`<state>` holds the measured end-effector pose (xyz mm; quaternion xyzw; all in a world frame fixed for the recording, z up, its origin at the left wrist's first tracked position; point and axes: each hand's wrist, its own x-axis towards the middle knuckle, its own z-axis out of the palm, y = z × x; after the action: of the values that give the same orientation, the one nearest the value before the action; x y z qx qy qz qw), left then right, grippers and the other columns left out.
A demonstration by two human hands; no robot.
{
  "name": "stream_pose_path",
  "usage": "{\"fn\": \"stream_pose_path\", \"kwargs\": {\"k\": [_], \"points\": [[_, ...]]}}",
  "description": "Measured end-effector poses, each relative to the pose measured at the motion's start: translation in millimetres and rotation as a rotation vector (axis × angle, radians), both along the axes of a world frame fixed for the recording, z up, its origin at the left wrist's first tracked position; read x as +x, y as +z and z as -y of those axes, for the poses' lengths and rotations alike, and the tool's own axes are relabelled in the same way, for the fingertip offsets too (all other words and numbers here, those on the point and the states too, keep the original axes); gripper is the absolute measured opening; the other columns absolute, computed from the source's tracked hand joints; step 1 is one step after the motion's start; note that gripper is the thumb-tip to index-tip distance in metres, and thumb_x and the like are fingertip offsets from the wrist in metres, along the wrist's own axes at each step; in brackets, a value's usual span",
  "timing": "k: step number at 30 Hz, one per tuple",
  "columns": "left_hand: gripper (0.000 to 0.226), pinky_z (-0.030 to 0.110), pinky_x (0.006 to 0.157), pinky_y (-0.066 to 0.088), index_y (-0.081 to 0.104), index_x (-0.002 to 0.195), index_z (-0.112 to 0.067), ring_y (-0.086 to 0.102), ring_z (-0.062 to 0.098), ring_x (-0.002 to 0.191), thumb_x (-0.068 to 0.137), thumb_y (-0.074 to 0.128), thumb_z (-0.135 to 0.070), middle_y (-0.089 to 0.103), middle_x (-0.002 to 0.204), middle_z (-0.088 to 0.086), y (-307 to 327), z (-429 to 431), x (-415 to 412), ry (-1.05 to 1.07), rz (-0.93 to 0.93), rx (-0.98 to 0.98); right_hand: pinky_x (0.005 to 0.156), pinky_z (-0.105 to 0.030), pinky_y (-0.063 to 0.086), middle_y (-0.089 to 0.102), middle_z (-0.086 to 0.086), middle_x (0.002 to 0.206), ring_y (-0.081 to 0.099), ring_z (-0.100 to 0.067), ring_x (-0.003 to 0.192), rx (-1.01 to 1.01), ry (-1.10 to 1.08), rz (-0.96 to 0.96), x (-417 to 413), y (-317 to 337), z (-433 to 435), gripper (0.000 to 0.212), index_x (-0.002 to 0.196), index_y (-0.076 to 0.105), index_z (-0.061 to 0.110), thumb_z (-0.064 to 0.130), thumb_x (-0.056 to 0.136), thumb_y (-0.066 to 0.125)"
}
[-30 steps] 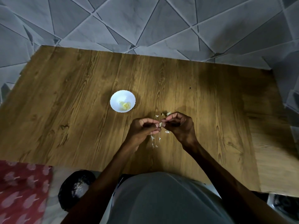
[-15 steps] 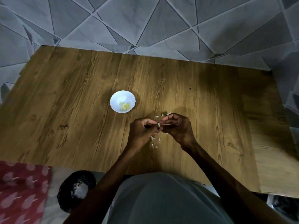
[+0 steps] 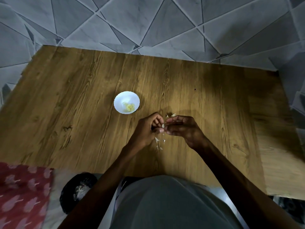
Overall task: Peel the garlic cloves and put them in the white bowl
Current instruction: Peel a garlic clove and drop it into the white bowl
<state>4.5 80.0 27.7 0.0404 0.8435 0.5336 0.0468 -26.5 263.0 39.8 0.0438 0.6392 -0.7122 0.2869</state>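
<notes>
A small white bowl (image 3: 126,98) stands on the wooden table (image 3: 66,100), with a few yellowish peeled cloves (image 3: 129,107) in it. Just right of and nearer than the bowl, my two hands meet above the table. My left hand (image 3: 146,129) and my right hand (image 3: 183,129) both pinch one small pale garlic clove (image 3: 163,125) between their fingertips. Most of the clove is hidden by the fingers. Thin white peel scraps (image 3: 159,142) lie on the wood under and behind the hands.
A black bag (image 3: 77,190) with pale bits inside sits below the table's near edge at the left, next to a red patterned cloth (image 3: 21,195). Grey tiled floor (image 3: 148,22) surrounds the table. My lap fills the bottom centre.
The hands stay together on the clove. The fingers have shifted slightly around it. The bowl has not moved.
</notes>
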Motion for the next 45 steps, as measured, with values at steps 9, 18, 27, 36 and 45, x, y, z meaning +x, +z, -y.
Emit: {"fn": "stream_pose_path", "kwargs": {"k": [9,18,27,36,45], "points": [[0.024,0.027,0.07,0.051,0.062,0.083,-0.014,0.063,0.009,0.073,0.071,0.076,0.003,0.065,0.075,-0.009,0,0,0,0.035,-0.034,0.017,0.07,-0.027,0.058,0.074,-0.021,0.096,0.074,-0.025,0.086,0.056,-0.017,0.071,1,7,5,0.026,0.103,0.068,-0.001,-0.006,0.078,0.074],[0.023,0.029,0.07,0.049,0.061,0.08,-0.016,0.063,0.014,0.072,0.07,0.074,0.0,0.064,0.074,-0.009,0,1,2,0.06,-0.034,0.035,0.068,-0.026,0.058,0.074,-0.019,0.094,0.073,-0.023,0.083,-0.01,-0.054,0.178,2,9,7,0.021,0.102,0.069,-0.001,-0.008,0.082,0.07],[0.023,0.018,0.066,0.046,0.061,0.083,-0.013,0.06,0.01,0.07,0.073,0.072,0.005,0.062,0.073,-0.011,1,-2,8,0.067,-0.057,0.047,0.07,-0.026,0.059,0.074,-0.018,0.092,0.073,-0.024,0.084,0.021,-0.044,0.197,3,13,8,0.02,0.098,0.071,0.0,-0.005,0.079,0.073],[0.023,0.029,0.067,0.049,0.06,0.083,-0.016,0.062,0.015,0.073,0.075,0.072,0.002,0.063,0.076,-0.006,3,-1,11,0.07,-0.084,0.027,0.067,-0.025,0.058,0.073,-0.023,0.096,0.073,-0.025,0.084,0.04,-0.068,0.196,4,19,10,0.023,0.102,0.07,-0.004,-0.006,0.079,0.074],[0.018,0.019,0.067,0.047,0.06,0.078,-0.009,0.063,0.009,0.071,0.075,0.072,0.004,0.065,0.074,-0.008,6,-2,13,0.073,-0.096,0.056,0.068,-0.025,0.059,0.072,-0.021,0.093,0.072,-0.024,0.082,0.019,-0.069,0.226,6,24,9,0.019,0.099,0.07,-0.003,-0.008,0.081,0.07]]}}
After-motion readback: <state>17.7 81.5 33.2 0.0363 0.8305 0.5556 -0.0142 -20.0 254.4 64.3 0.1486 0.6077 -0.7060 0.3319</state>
